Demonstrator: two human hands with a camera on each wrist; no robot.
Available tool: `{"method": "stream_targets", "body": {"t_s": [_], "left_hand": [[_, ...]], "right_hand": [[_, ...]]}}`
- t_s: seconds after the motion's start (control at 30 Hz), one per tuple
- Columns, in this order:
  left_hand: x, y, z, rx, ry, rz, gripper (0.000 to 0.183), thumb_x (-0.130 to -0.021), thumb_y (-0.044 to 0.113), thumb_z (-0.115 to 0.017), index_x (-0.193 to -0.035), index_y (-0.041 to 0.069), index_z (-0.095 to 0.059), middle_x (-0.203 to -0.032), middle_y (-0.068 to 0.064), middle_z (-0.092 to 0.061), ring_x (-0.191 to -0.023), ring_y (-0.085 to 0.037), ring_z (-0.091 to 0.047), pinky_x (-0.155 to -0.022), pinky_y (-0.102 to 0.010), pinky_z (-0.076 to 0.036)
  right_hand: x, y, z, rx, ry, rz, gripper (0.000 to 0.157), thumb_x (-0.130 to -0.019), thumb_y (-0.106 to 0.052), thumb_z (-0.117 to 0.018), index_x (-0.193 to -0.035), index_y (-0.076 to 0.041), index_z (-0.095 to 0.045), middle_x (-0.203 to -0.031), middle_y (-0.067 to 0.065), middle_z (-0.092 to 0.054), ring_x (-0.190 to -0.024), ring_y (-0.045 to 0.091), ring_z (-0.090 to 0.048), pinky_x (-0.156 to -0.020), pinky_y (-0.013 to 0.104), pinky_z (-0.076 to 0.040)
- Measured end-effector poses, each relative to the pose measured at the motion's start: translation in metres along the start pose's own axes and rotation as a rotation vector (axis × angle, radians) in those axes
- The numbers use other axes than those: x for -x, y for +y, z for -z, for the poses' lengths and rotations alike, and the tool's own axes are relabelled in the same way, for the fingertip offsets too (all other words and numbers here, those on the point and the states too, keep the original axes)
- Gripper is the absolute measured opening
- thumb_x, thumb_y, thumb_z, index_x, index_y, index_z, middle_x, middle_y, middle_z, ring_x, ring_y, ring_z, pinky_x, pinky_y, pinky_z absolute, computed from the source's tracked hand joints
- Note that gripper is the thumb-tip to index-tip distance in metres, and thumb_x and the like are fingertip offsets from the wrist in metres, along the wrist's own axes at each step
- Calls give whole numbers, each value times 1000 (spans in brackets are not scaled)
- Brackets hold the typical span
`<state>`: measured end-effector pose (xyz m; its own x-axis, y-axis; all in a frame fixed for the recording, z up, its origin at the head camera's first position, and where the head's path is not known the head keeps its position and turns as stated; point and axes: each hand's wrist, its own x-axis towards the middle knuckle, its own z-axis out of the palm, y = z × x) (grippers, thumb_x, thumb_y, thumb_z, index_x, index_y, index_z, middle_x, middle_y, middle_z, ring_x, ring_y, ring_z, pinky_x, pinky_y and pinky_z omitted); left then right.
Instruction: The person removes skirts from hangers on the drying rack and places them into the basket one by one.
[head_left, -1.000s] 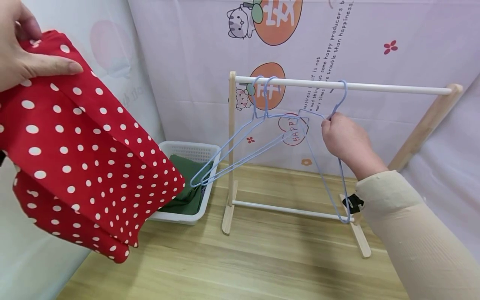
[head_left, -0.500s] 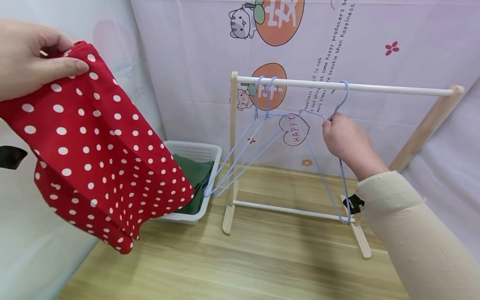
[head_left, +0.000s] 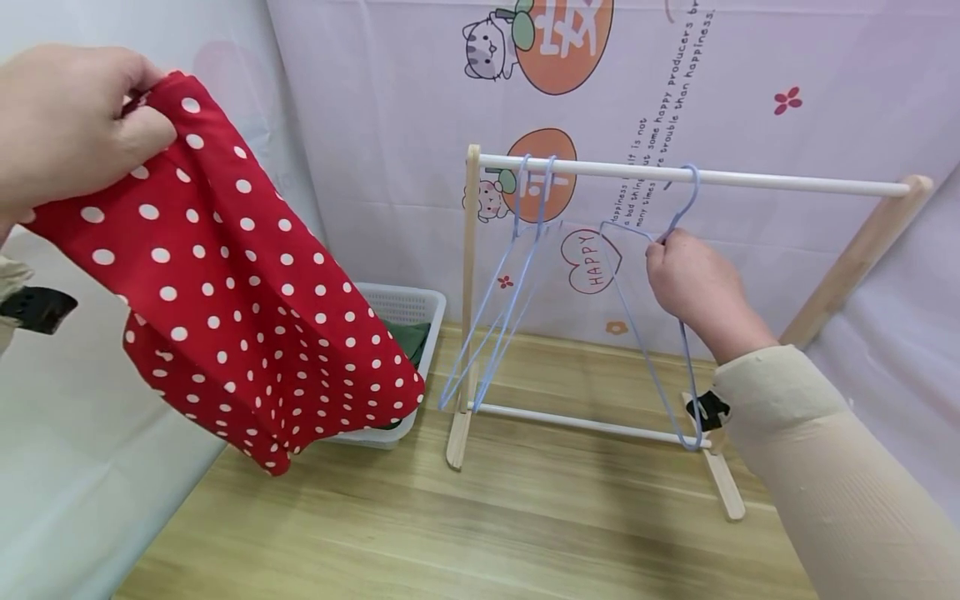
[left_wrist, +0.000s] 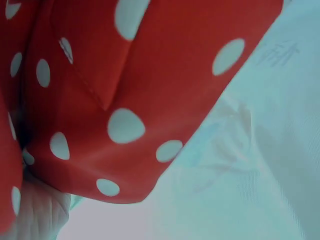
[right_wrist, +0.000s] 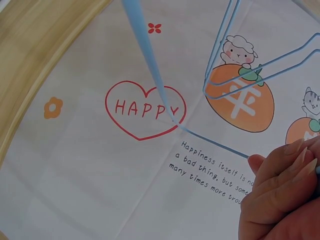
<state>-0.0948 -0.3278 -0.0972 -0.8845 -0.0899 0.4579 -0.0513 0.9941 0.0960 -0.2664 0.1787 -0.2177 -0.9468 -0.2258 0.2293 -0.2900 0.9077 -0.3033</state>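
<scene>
At the upper left of the head view, my left hand (head_left: 82, 125) pinches a red cloth garment with white dots (head_left: 277, 333) by its top edge. The garment hangs down and overlaps the basket in this view. Red dotted fabric (left_wrist: 165, 100) fills much of the left wrist view, with part of the hand (left_wrist: 42, 210) at lower left. My right hand (head_left: 693, 279) grips a light blue hanger (head_left: 697, 183) just below its hook, which sits over the white rail (head_left: 787, 178). Curled fingers (right_wrist: 280, 192) show in the right wrist view.
Two more blue hangers (head_left: 517, 200) hang at the rail's left end, beside the wooden post (head_left: 472, 250). Behind the garment stands a white basket (head_left: 437, 333) with dark green cloth (head_left: 408, 335). A printed curtain (head_left: 750, 250) backs the rack, which stands on a wood-grain surface (head_left: 525, 517).
The left hand has carried the dotted garment rightward, over more of the basket. The two left hangers have swung round toward the post. My right hand keeps its grip on the hanger.
</scene>
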Motion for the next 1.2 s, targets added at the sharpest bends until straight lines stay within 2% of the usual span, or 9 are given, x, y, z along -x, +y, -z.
{"method": "stream_targets", "body": {"t_s": [0.13,0.23,0.4,0.5,0.63,0.93,1.0,1.2], "left_hand": [[2,-1,-1,49,-6,5,57,-92,15,-56,-142,-5,-38,-114,-34,-50,-75,-47,-58,-63,-63,-50],[2,0,-2,32,-1,-29,57,-93,18,-57,-142,-4,-39,-114,-33,-51,-75,-47,-59,-64,-62,-50],[2,1,-6,23,-22,-69,68,-87,25,-71,-141,-5,-41,-117,-32,-51,-82,-49,-60,-69,-61,-49],[0,1,-7,41,-41,-61,67,-84,26,-76,-137,-4,-47,-116,-32,-52,-77,-46,-62,-64,-60,-52],[-1,1,-6,40,-39,-54,50,-86,27,-74,-123,-1,-59,-106,-32,-57,-65,-36,-62,-52,-51,-55],[2,4,-7,151,-68,56,47,-86,36,-71,-112,-2,-62,-102,-30,-61,-59,-25,-62,-47,-41,-54],[4,4,-7,188,-82,104,47,-86,39,-70,-112,0,-62,-102,-29,-62,-58,-23,-62,-46,-39,-54],[7,4,-5,271,-121,210,48,-88,40,-67,-119,5,-57,-113,-26,-59,-59,-22,-64,-50,-46,-55]], "right_hand": [[0,0,0,4,4,1,53,-103,-35,-18,-120,5,-47,-110,26,-54,-82,37,-51,-60,44,-43],[0,1,0,4,7,6,52,-103,-34,-18,-120,5,-47,-110,26,-54,-81,37,-51,-59,44,-43],[0,1,0,3,5,3,54,-103,-36,-17,-123,5,-46,-112,27,-54,-82,37,-51,-60,44,-43],[0,1,0,5,3,-2,54,-103,-36,-17,-123,5,-46,-114,27,-54,-83,37,-52,-61,45,-43],[0,-1,0,3,5,-1,53,-103,-35,-18,-123,5,-47,-114,27,-55,-83,37,-52,-61,45,-43],[0,-2,-1,11,27,13,52,-103,-33,-19,-122,5,-48,-115,28,-56,-83,37,-53,-60,45,-43],[0,-2,-1,11,29,13,51,-102,-32,-19,-121,5,-48,-115,28,-56,-82,37,-53,-60,46,-43],[0,-1,-1,8,28,15,51,-102,-32,-19,-121,6,-48,-115,29,-55,-83,37,-53,-62,46,-43]]}}
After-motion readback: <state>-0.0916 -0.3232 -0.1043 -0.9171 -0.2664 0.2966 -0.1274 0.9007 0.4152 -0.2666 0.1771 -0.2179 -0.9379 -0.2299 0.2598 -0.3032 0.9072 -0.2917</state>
